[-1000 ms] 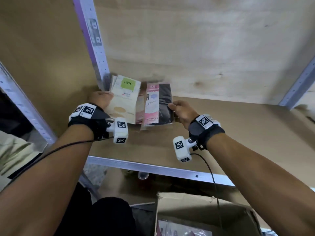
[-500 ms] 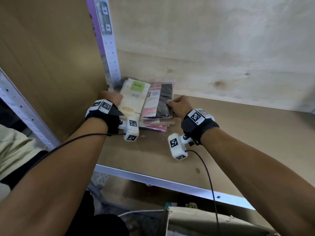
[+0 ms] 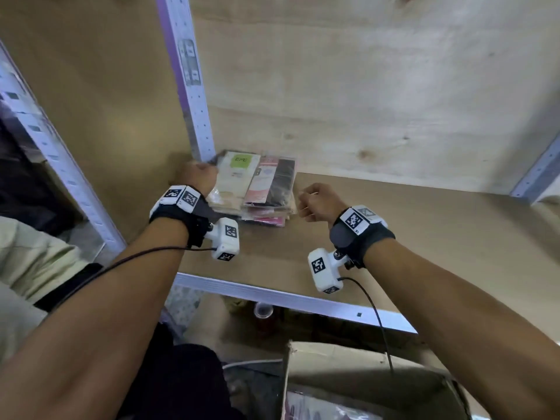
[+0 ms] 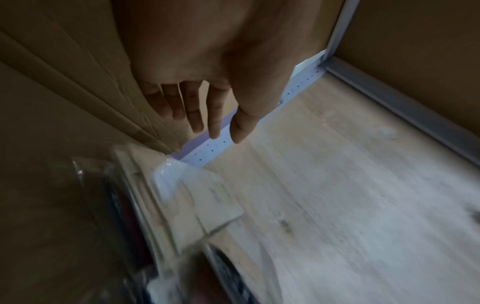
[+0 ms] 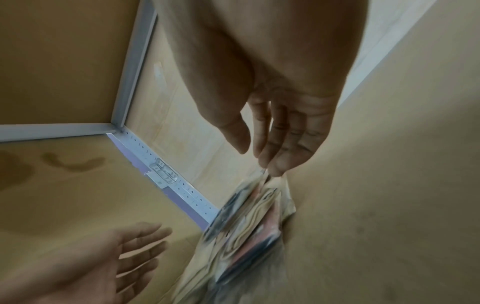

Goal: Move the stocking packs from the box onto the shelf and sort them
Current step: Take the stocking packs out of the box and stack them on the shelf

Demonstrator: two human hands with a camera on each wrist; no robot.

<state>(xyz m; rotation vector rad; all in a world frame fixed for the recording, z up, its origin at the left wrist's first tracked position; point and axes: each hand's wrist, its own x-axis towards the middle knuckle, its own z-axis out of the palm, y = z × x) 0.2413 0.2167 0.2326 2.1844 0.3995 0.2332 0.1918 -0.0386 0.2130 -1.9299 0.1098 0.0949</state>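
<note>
A stack of stocking packs [image 3: 257, 192] lies flat in the back left corner of the shelf [image 3: 409, 237], against the upright post. On top sit a beige pack with a green label [image 3: 238, 174] and a pink-and-black pack [image 3: 272, 183]. My left hand [image 3: 195, 177] hangs at the stack's left edge with straight fingers [image 4: 197, 111] and holds nothing. My right hand [image 3: 315, 201] is just right of the stack. In the right wrist view its fingers [image 5: 275, 144] are loose, with the tips at the stack [image 5: 246, 226], and they grip nothing.
The perforated metal post [image 3: 191, 86] rises behind the stack, and wooden panels close the back and the left side. A metal rail [image 3: 272, 295] edges the shelf front. Below stands the cardboard box [image 3: 348, 359] with more packs [image 3: 318, 407] inside.
Both hands have let go of the packs and drawn back a little from the stack, the right hand towards the right. The packs now lie flat in the corner.
</note>
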